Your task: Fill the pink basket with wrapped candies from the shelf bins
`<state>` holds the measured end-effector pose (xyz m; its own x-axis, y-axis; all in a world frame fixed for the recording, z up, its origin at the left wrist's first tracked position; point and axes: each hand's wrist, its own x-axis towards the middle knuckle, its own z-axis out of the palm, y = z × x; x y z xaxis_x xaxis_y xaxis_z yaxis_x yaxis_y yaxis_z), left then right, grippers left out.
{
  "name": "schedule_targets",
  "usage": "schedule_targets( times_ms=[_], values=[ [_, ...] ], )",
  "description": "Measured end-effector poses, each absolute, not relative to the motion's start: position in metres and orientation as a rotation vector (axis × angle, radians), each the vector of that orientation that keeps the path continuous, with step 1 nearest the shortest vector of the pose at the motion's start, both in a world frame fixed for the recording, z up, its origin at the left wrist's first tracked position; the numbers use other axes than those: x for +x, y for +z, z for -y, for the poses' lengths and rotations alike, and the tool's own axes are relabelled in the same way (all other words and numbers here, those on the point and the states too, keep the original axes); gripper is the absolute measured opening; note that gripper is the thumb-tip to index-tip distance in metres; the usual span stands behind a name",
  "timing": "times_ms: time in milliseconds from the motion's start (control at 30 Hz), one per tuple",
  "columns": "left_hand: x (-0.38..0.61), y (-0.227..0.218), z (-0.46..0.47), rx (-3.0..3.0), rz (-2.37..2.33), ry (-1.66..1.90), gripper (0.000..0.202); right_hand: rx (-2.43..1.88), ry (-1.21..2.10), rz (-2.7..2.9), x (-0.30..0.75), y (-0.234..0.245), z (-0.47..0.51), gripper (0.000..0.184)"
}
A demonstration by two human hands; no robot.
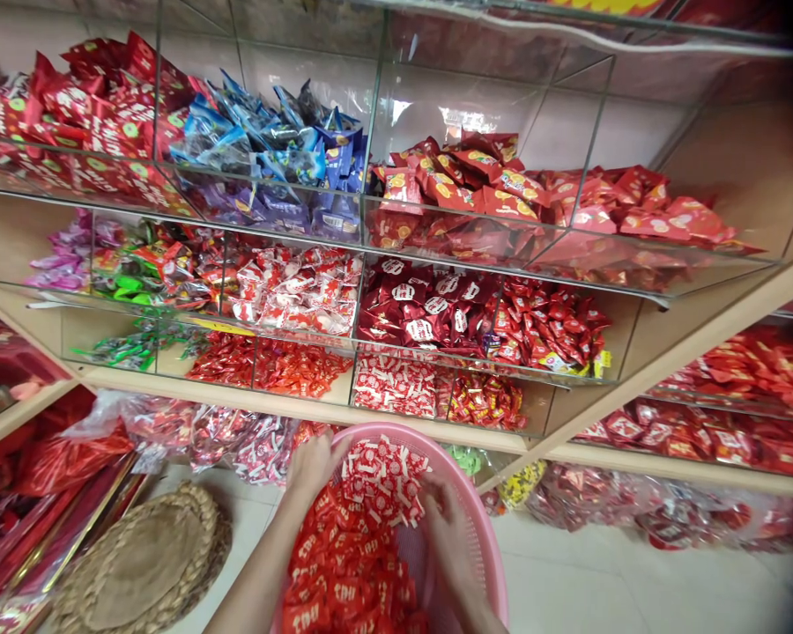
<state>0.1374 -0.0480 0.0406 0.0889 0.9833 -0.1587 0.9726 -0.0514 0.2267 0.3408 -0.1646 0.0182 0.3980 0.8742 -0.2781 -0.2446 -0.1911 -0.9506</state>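
A round pink plastic basket point(485, 519) is in front of me, below the shelves. Red-wrapped candies point(350, 563) with gold lettering lie in its near left part. Small red-and-white wrapped candies point(383, 475) form a pile at the far side. My left hand point(314, 467) is closed over the basket's far left rim, its thumb toward the inside; its other fingers are partly hidden. Inside the basket, my right hand point(442, 515) is at the right edge of the red-and-white pile, fingers curled in. Whatever those fingers hold is hidden.
Clear-fronted shelf bins hold red packets point(476, 185), blue packets point(257, 132) and dark red packets point(429, 299). More red-and-white candies point(396, 383) fill a low bin behind the basket. A woven straw mat point(138, 563) lies on the floor at left. Bagged candies point(608, 502) line the shelf base.
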Motion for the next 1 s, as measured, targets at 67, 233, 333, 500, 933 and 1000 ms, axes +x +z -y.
schedule_targets(
  times_ms=[67, 233, 333, 500, 933, 1000],
  values=[
    [0.137, 0.04, 0.048, 2.091, -1.953, 0.062, 0.061, -1.454, 0.934, 1.035, 0.337, 0.031, 0.15, 0.022],
    [0.136, 0.042, 0.05, 2.097, -1.947, 0.078, 0.058, -1.487, 0.737, 1.616, 0.324, 0.033, 0.117, 0.038],
    [0.136, 0.045, 0.051, 2.088, -1.959, 0.08, 0.058, -1.598, 0.716, 1.694, 0.318, 0.023, 0.111, 0.044],
    [0.137, 0.046, 0.051, 2.056, -1.959, 0.074, 0.06, -1.513, 0.696, 1.631, 0.32, 0.026, 0.109, 0.041],
    [0.137, 0.043, 0.05, 2.092, -1.95, 0.084, 0.06, -2.189, 0.676, 1.467, 0.365, 0.078, -0.008, 0.091],
    [0.137, 0.043, 0.05, 2.101, -1.944, 0.089, 0.06, -2.239, 0.785, 1.43, 0.364, 0.075, -0.021, 0.11]
  ],
)
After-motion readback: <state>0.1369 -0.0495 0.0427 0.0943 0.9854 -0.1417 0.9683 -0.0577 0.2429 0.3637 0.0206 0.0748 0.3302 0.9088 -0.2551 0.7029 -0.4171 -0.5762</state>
